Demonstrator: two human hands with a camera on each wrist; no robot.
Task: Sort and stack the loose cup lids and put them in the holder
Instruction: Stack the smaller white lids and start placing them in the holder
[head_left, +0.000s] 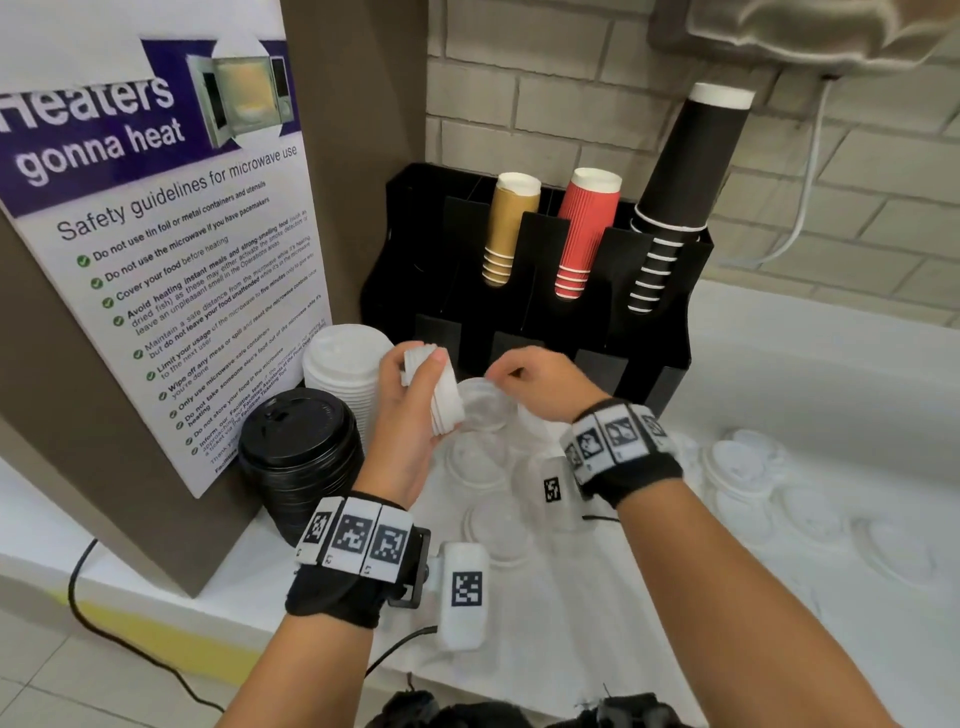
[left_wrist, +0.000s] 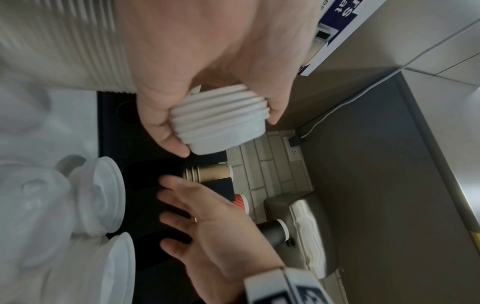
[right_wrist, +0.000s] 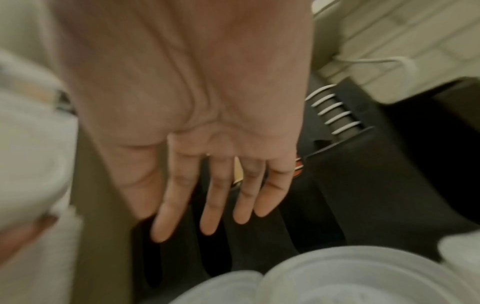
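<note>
The left hand grips a short stack of small white lids, thumb and fingers curled round its ribbed edge, held above the counter just in front of the black holder. The right hand holds nothing; its fingers are straight and spread in the right wrist view, over a clear loose lid.

To do this step well, I judge the right hand should pick one lid of the same size, turn it the same way up as the held stack, and seat it squarely so the rims nest; the left should keep the stack level to stop it fanning out.

Counted: three cup stacks stand in the holder, tan, red and black. Two tall lid stacks stand beside it, one white, one black. The held stack shows about six rims. The loose lids on the counter are too pale to count
</note>
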